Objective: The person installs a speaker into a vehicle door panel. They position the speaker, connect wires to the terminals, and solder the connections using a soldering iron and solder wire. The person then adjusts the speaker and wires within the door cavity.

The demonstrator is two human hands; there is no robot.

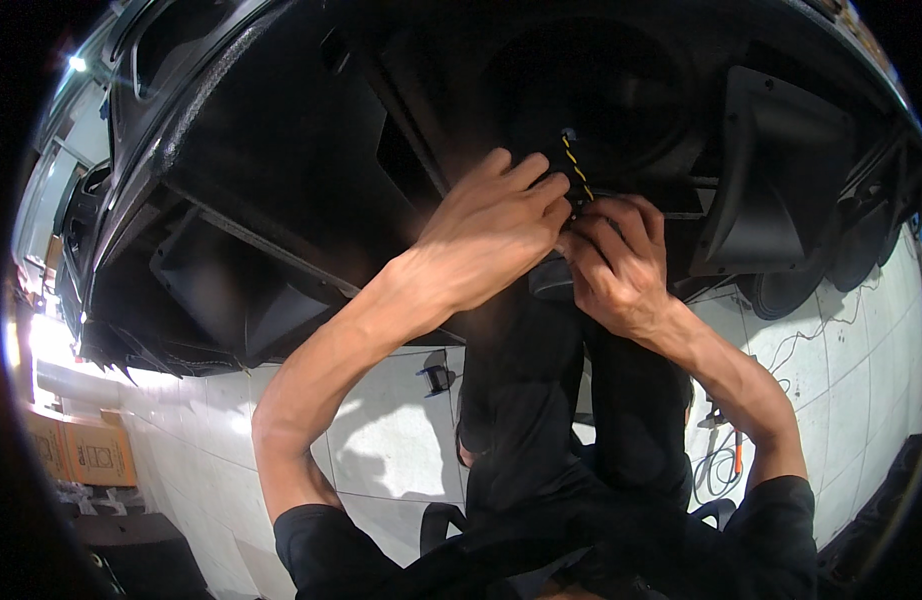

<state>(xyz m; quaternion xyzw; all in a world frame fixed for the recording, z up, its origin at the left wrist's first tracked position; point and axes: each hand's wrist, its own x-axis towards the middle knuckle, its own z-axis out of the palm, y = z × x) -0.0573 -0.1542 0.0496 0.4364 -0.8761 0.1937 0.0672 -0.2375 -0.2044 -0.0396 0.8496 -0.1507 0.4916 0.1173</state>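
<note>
A twisted yellow-and-black wire (578,168) comes out of a dark opening in a large black speaker cabinet (271,110) and runs down between my hands. My right hand (621,262) pinches the wire near its lower end, fingers bent. Close against it, my left hand (501,225) is closed with curled fingers, back of the hand upward; what its fingertips grip is hidden. Just below the hands, above my lap, shows part of a dark round rim (553,282); I cannot make out the rest of it.
Black horn flares stand at the right (776,175) and lower left (236,295) of the cabinets. On the pale tiled floor (381,470) lie a small dark spool (436,379), loose cables (716,470) and an orange-handled tool (738,455). Cardboard boxes (96,452) stand at far left.
</note>
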